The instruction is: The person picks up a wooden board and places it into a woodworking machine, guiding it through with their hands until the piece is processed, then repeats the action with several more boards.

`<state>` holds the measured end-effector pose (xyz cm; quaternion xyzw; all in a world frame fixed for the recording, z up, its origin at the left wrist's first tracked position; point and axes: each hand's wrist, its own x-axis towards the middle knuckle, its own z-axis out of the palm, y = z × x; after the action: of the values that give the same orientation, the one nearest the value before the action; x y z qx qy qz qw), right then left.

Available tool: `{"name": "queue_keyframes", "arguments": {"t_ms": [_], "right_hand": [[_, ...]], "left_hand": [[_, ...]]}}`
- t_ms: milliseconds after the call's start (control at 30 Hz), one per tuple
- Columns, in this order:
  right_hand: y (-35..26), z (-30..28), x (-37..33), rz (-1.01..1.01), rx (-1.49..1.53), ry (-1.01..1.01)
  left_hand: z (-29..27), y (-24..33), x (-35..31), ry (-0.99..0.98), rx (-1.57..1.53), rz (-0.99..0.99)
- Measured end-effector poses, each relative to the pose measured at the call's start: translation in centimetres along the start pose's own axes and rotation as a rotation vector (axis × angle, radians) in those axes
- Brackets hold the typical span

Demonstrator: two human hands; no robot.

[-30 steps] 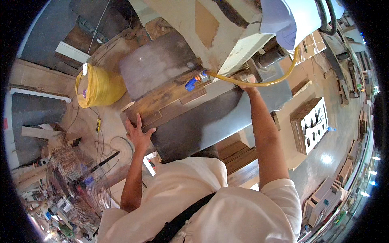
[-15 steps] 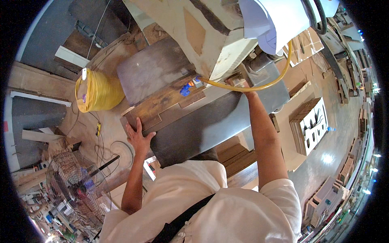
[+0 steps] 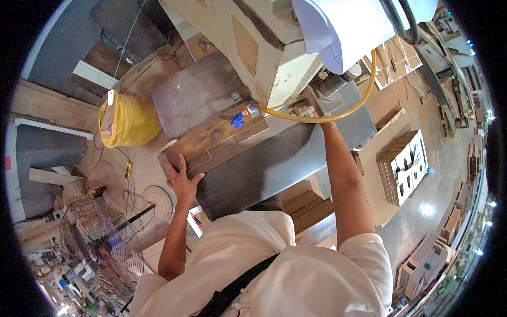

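Note:
My left hand (image 3: 184, 180) lies with fingers and thumb spread on the left end of a flat brown board (image 3: 227, 151). The board rests on a dark metal machine table (image 3: 253, 171), against a worn wooden strip (image 3: 203, 134) with a stepped edge. My right arm reaches forward to the table's far right. There my right hand (image 3: 326, 120) is beside the board's other end, below the machine's pale body (image 3: 290, 74). Its fingers are mostly hidden by a yellow air hose (image 3: 301, 118), so its grip does not show. A blue jointed nozzle (image 3: 240, 120) sits over the wooden strip.
A yellow sack (image 3: 129, 121) stands left of the table. A caged fan (image 3: 103, 240) is at lower left, with cables on the floor nearby. White paper sheets (image 3: 343, 31) hang on the machine. Stacked cut panels (image 3: 401, 169) lie to the right.
The view has shifted slightly, and the machine body and hose appear a little farther left. My left hand stays spread on the board; my right hand has barely moved.

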<state>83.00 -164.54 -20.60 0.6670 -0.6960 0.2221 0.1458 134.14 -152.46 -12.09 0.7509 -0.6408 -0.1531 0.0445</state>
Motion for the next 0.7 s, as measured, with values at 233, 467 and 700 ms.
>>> {"name": "queue_keyframes", "arguments": {"t_ms": [233, 467, 700], "right_hand": [[-0.9, -2.7, 1.4, 0.105, 0.033, -0.234], [-0.5, -3.3, 1.7, 0.132, 0.144, -0.181], [-1.3, -4.4, 2.5, 0.194, 0.138, -0.238]], "left_hand": [[0.0, 0.5, -0.1, 0.003, 0.009, 0.004], [0.1, 1.1, -0.2, 0.002, -0.014, 0.004], [0.1, 1.5, -0.3, 0.001, -0.028, 0.001]]}}
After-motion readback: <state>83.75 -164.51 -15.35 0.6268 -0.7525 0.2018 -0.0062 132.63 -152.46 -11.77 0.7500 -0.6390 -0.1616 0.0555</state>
